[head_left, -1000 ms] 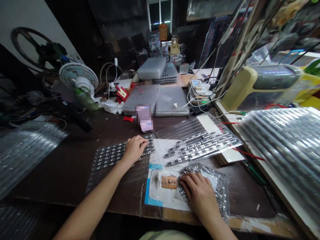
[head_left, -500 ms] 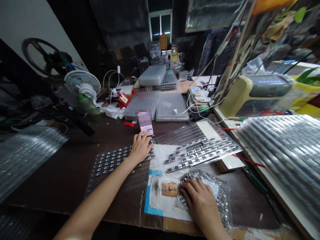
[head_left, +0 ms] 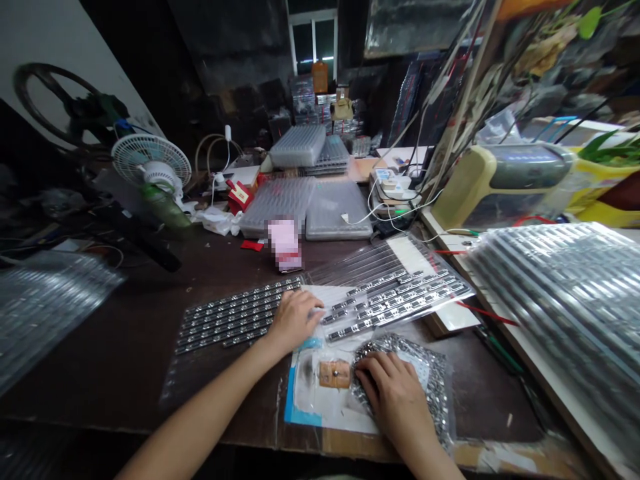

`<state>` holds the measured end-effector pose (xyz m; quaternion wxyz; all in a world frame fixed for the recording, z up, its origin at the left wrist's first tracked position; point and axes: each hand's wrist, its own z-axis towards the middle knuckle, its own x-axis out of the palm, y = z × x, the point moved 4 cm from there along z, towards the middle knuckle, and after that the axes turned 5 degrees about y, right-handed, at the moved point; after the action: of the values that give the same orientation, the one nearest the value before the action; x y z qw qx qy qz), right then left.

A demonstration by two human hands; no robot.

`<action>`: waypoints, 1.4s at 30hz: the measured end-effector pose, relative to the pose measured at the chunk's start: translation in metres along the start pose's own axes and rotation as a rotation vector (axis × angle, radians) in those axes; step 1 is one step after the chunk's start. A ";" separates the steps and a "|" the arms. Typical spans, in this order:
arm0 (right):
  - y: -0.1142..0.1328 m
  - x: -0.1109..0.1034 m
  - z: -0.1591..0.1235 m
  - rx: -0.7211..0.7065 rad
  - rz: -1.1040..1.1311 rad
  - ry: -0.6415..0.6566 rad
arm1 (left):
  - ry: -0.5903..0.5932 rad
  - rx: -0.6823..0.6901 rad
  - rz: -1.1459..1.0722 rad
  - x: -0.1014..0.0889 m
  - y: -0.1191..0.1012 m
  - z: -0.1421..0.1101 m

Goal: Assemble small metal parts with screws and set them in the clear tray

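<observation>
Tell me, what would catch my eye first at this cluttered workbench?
Rows of small metal parts in clear plastic sheets stand out on the dark bench, beside a large stack of similar sheets at the right. The left hand rests among the rows, while the right hand presses on a crumpled, glittering sheet at the front.

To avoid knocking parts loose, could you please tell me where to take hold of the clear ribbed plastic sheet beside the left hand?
Pinch the clear ribbed plastic sheet by its bare far strip, coming from above on the far side: the metal parts fill the near rows, so that edge looks free, and the sheet lies flat.
</observation>
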<state>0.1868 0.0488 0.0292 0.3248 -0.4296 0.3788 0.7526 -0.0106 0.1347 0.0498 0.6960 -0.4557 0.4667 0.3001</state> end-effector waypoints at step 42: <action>-0.004 0.006 -0.008 -0.062 0.137 -0.045 | -0.121 -0.077 0.052 -0.020 0.028 0.010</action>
<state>0.1905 0.0454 0.0198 0.2676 -0.3953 0.3766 0.7939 -0.0383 0.1551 0.0603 0.6969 -0.4509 0.4238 0.3625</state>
